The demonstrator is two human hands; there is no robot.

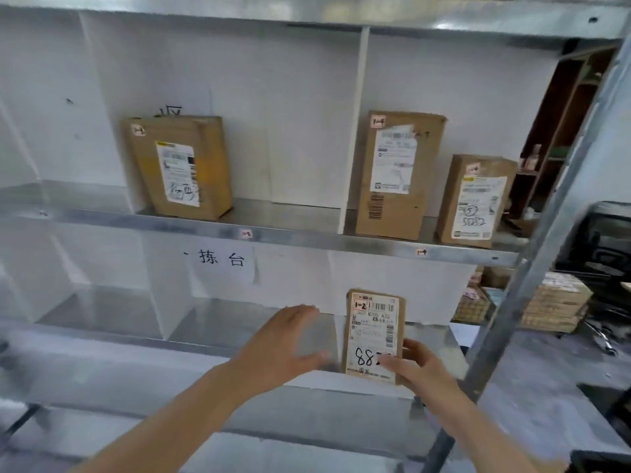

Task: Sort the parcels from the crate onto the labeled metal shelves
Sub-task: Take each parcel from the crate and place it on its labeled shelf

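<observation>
A small brown parcel with a white label marked "88" stands upright at the right end of the lower metal shelf. My right hand grips its lower right corner, thumb across the label. My left hand hovers just left of the parcel, fingers spread, holding nothing. On the upper shelf stand three brown parcels: one at the left, a tall one right of a white divider, and a smaller one at the far right. The crate is out of view.
Small red-and-white tags mark the upper shelf's front edge. A paper sign with handwritten characters hangs on the white back wall. The grey steel upright runs along the right. Stacked cartons and a black chair stand beyond it.
</observation>
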